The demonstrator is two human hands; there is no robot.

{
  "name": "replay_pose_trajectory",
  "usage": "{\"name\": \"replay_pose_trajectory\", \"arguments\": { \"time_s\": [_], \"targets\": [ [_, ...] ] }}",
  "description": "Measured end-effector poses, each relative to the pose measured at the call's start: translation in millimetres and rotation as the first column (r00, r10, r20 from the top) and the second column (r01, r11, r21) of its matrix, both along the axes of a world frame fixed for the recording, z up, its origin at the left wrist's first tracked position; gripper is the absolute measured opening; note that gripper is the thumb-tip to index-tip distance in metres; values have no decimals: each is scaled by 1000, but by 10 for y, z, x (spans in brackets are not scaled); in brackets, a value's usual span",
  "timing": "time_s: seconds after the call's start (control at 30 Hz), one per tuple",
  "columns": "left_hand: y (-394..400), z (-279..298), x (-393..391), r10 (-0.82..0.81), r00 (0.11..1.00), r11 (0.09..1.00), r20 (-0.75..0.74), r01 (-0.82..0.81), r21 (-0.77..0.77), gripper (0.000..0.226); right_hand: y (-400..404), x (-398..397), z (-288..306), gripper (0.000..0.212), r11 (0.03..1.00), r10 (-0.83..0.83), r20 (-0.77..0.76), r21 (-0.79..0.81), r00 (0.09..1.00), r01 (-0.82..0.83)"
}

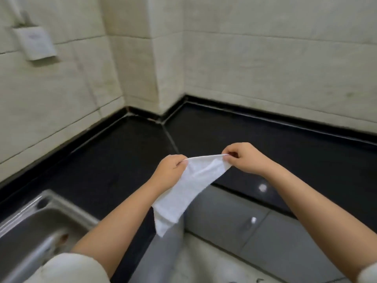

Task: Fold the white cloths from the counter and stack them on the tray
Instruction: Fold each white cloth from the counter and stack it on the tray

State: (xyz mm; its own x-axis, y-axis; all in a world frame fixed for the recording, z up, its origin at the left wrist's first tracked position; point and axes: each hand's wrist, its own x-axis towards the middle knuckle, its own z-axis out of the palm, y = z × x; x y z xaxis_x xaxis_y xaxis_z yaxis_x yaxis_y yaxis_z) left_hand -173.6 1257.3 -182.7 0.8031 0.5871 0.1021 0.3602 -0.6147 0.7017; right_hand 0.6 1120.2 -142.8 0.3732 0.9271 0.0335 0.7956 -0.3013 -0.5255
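A white cloth (187,188) hangs in the air over the front edge of the black counter (122,160). My left hand (170,170) pinches its upper left corner. My right hand (244,158) pinches the upper right corner, so the top edge is stretched between the two hands. The rest of the cloth droops down and to the left, towards my body. No tray and no other cloths are in view.
A steel sink (32,227) is set into the counter at the lower left. Tiled walls (265,58) meet in a corner behind the counter. A white wall box (34,43) sits high on the left. Grey cabinet fronts (234,219) lie below the counter edge.
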Motion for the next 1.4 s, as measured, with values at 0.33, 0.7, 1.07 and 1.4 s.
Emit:
{"name": "replay_pose_trajectory", "arguments": {
  "time_s": [0.33, 0.7, 1.07, 1.4],
  "targets": [
    [4, 98, 2451, -309, 935, 723, -177, 351, 595, 22, -848, 2110, -297, 11, 922, -322, 533, 366, 782, 130],
    [-313, -1317, 2639, -541, 455, 757, -707, 629, -174, 24, -1778, 2263, -1670, 17, 842, -154, -64, -530, 986, 98],
    [-153, -1622, 3647, -307, 736, 848, -603, 499, 178, 22, -1378, 2890, -1997, 22, 721, -636, 124, -255, 761, 644],
    [27, -1846, 3745, -426, 725, 749, -541, 618, 239, 26, -1311, 2953, -2041, 26, 751, -498, 143, -422, 855, 508]
  ]
}}
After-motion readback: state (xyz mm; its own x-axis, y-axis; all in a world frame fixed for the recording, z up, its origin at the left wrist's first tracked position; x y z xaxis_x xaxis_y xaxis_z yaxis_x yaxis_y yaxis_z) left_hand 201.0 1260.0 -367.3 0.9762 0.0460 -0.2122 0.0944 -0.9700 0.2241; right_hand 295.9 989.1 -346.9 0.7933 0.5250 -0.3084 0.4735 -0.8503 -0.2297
